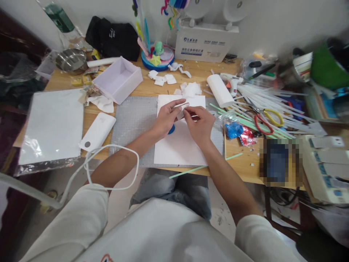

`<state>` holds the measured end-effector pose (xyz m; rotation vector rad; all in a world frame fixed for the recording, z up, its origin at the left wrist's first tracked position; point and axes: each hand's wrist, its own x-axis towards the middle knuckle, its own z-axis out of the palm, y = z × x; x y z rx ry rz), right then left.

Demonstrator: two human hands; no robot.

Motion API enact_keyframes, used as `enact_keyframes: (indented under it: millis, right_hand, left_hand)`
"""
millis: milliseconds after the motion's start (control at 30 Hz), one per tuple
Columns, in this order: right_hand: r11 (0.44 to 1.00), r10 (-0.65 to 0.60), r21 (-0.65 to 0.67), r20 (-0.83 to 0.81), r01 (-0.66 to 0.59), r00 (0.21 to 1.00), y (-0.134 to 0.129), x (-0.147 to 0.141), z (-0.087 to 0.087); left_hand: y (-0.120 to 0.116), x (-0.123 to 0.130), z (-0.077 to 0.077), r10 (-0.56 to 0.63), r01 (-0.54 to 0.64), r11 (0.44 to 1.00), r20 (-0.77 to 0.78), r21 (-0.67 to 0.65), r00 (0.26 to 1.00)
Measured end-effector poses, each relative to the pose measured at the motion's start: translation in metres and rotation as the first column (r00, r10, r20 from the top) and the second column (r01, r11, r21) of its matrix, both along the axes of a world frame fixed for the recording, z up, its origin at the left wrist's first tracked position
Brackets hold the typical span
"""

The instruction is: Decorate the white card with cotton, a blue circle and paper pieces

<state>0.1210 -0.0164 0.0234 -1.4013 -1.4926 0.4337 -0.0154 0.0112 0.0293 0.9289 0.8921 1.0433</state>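
My left hand (167, 117) and my right hand (200, 122) meet over a white sheet of paper (180, 149). Between them is a small whitish piece (181, 113), partly covered by my fingers; its kind is hard to make out. My left thumb and fingers close on one side of it, while my right fingertips pinch its other side. A blue round thing (171, 129) lies on the paper by my left wrist, half hidden. Under the paper is a grey cutting mat (131, 120).
A lilac open box (120, 80), a white power bank (98, 131) and a bagged white sheet stack (54, 123) are at left. Scissors (264, 122), plastic strips (275, 100) and a glue gun (233, 82) lie right. White scraps (191, 89) sit beyond the paper. A white cable (137, 160) loops over my left arm.
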Motion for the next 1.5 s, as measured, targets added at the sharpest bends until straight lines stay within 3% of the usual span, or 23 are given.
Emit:
enact_keyframes:
  millis: [500,633,800,1067,1500]
  right_hand:
    - [1.000,-0.007,-0.029,-0.004,0.007,1.000,-0.002,-0.004,0.000]
    - [0.998,0.011,-0.059,-0.068,-0.015,0.998,-0.003,-0.004,0.002]
    - [0.992,0.012,-0.125,-0.168,-0.033,0.986,-0.002,-0.003,0.000]
    - [0.993,-0.014,-0.120,-0.117,0.000,0.993,-0.001,-0.002,-0.004]
    - [0.991,-0.027,-0.130,-0.207,0.000,0.978,0.000,-0.003,-0.002]
  left_hand:
    - [-0.002,0.003,-0.012,0.019,-0.002,0.989,-0.119,0.146,0.993]
    - [-0.001,0.001,-0.014,0.033,0.005,0.976,-0.166,0.220,0.986]
    - [-0.004,-0.001,-0.015,0.072,0.054,0.938,-0.343,0.342,0.937]
    - [-0.006,-0.004,-0.014,0.100,0.120,0.898,-0.463,0.423,0.881]
    - [-0.006,-0.002,-0.006,0.101,0.027,0.929,-0.324,0.369,0.940]
